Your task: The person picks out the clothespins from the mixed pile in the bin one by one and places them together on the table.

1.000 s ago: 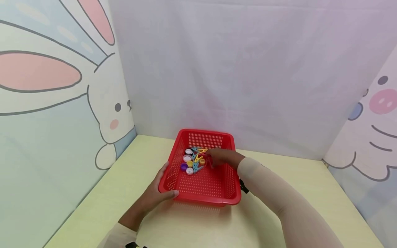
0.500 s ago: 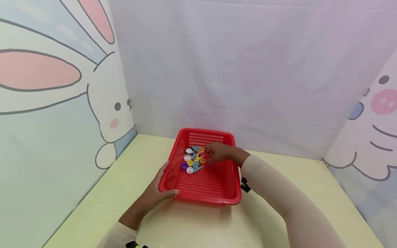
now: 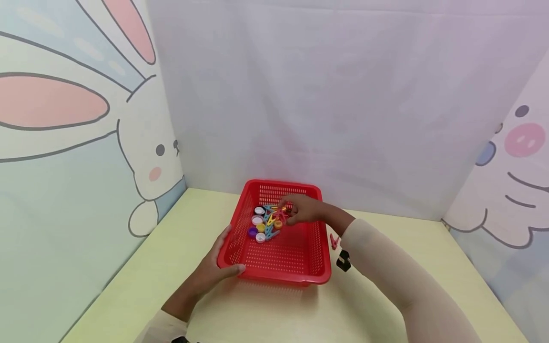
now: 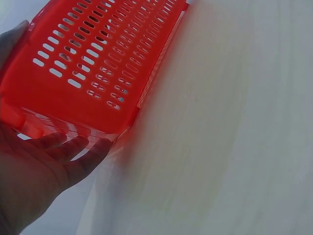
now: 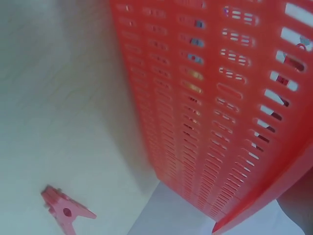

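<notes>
A red plastic basket (image 3: 279, 276) stands on the table and holds small clothespins and bottle caps. My left hand (image 3: 214, 267) grips its near left corner, thumb over the rim. In the left wrist view the fingers (image 4: 90, 159) curl round the basket's underside. My right hand (image 3: 302, 209) reaches over the right side into the basket. Its thumb and forefinger stand on either side of red clothespins (image 3: 280, 214); I cannot tell whether they pinch one. Blue clothespins (image 3: 271, 233), a yellow clothespin (image 3: 270, 219), an orange cap (image 3: 278, 224) and a purple cap (image 3: 252, 232) lie beside them.
A single red clothespin (image 3: 334, 241) lies on the table (image 3: 394, 247) just right of the basket, near the right wrist's black camera (image 3: 343, 261). White cloth (image 3: 334, 95) hangs behind, and walls printed with cartoon animals stand at both sides.
My right hand has shifted slightly up and toward the pile in the basket. The red clothespin on the table now shows beside the sleeve. My left hand has kept its hold.
</notes>
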A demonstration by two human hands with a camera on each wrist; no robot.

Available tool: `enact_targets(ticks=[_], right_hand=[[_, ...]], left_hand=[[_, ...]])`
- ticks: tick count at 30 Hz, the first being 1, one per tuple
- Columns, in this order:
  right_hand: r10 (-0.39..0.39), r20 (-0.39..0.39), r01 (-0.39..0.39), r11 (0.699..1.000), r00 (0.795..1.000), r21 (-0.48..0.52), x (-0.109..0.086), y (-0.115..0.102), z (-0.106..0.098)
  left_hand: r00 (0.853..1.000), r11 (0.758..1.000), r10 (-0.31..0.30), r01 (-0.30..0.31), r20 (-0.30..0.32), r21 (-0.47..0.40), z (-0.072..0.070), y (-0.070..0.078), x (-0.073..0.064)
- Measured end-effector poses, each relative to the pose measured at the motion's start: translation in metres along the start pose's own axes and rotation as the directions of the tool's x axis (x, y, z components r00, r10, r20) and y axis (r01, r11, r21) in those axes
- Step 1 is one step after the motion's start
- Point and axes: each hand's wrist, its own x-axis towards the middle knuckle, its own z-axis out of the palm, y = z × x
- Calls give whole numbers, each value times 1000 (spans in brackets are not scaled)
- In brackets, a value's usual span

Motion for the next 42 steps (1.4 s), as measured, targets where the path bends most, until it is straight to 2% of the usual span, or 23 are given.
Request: enact_targets(ticks=[7, 12, 22, 31, 42], right_hand=[[-32, -32, 32, 999, 999, 3, -20, -3, -1], [-10, -68, 13, 999, 998, 41, -42, -3, -3], [5, -163, -2, 1000, 987, 20, -83, 6, -5], [87, -238, -78, 996, 967, 46, -107, 18, 8], [90, -331, -82, 996, 939, 37, -136, 29, 19]], left_hand=[[1000, 1000, 6, -6, 5, 0, -2, 2, 2], [1000, 1000, 11, -11, 11, -11, -2, 2, 2], [1000, 1000, 1, -1, 7, -9, -1, 2, 2], [1000, 1000, -3, 3, 6, -4, 0, 2, 1], [1000, 1000, -3, 4, 4, -6, 1, 0, 0]])
